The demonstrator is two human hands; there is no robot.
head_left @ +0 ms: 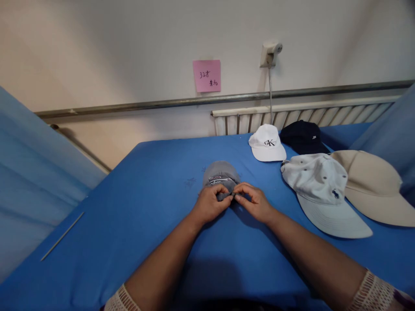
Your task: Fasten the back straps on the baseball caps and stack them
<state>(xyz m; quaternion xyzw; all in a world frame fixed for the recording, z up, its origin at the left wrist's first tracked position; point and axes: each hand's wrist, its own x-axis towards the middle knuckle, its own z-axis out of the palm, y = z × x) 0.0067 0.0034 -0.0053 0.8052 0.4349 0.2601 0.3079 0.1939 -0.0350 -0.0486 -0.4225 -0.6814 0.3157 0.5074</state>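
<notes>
A grey baseball cap (220,168) lies on the blue-covered table in front of me, its brim toward the wall and a lettered patch on its front. My left hand (210,204) pinches the cap's near edge, where a dark strap seems to run. Close beside it, my right hand (254,201) pinches the same edge, fingertips almost meeting the left ones. The exact detail between the fingertips is too small to make out.
To the right sit a white cap (266,140), a dark navy cap (303,134), a pale grey cap (319,181) and a beige cap (372,177). A thin stick (62,236) lies at left on the blue cloth (145,181). Blue curtains (29,181) hang at both sides; a radiator (241,123) stands behind.
</notes>
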